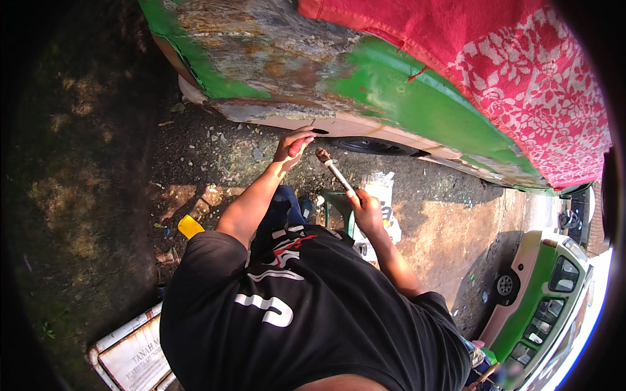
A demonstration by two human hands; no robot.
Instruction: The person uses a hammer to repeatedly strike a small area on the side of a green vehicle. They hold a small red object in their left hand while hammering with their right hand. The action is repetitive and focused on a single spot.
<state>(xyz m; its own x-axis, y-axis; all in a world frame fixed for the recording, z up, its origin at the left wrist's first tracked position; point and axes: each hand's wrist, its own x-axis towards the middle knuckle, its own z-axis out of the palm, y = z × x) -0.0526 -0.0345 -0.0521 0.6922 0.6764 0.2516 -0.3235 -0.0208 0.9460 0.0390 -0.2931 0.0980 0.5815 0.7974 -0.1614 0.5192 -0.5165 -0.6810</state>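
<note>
My left hand (293, 148) is closed around a red-handled tool (297, 146) with a thin shaft, at the lower edge of a green vehicle body (385, 78). The shaft points up at the bare, scraped strip (280, 109) along that edge; whether it touches cannot be told. In my right hand (368, 214) is a hammer (337, 174), gripped low on its pale handle. Its rusty brown head is raised beside my left hand, a short gap away. Large patches of the panel above show rough grey and brown where the green paint is gone.
A pink-and-white patterned cloth (521, 85) drapes over the vehicle, above a dark wheel (375, 145). Near my legs are a green plastic stool (338, 207) and a white sack (383, 189). A yellow piece (190, 226) and a signboard (134, 355) lie left. Another green-and-white van (531, 306) stands right.
</note>
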